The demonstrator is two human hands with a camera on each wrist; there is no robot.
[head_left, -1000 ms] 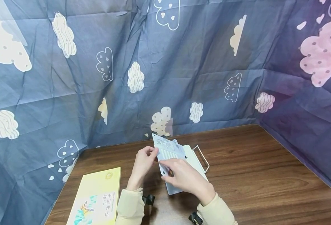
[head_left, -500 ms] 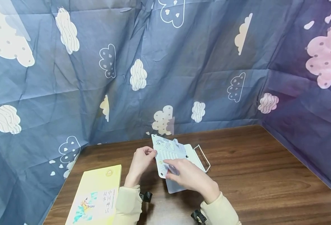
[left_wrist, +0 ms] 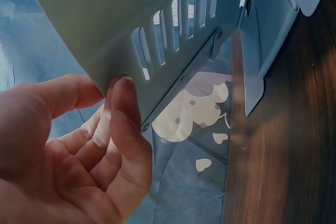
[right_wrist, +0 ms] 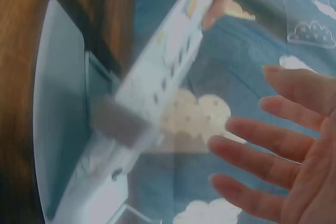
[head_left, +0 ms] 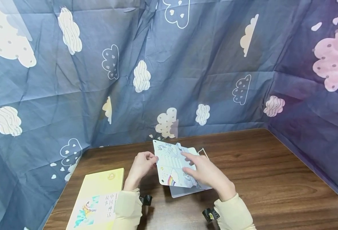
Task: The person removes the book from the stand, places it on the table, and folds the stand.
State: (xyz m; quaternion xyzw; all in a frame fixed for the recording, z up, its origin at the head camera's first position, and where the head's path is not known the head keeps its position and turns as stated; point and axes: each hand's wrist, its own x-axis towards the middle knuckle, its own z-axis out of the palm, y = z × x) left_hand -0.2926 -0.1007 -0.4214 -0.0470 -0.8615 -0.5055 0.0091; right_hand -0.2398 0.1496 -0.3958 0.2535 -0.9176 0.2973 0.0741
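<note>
A folding metal book stand stands on the wooden table, its slotted panel [head_left: 169, 159] printed with a unicorn and a rainbow. The panel slants up over a pale base plate [head_left: 181, 192]. My left hand [head_left: 141, 165] pinches the panel's left edge between thumb and fingers; the left wrist view shows the plain back of the panel [left_wrist: 100, 19] with its slots. Over the panel's right side is my right hand [head_left: 210, 174]. In the right wrist view this hand [right_wrist: 283, 150] has spread fingers, apart from the stand and holding nothing. The hand hides part of the hinge side.
A yellow book [head_left: 104, 182] with an illustrated cover lies at the table's left. Behind the wooden table [head_left: 272, 179] hangs a blue cloth [head_left: 186, 80] with cloud prints. A white wire frame [head_left: 203, 152] sticks out at the stand's right.
My right hand has left the panel's lower left edge and moved right, its fingers spreading. The panel has tipped lower toward the left. My left hand has shifted slightly left with the edge.
</note>
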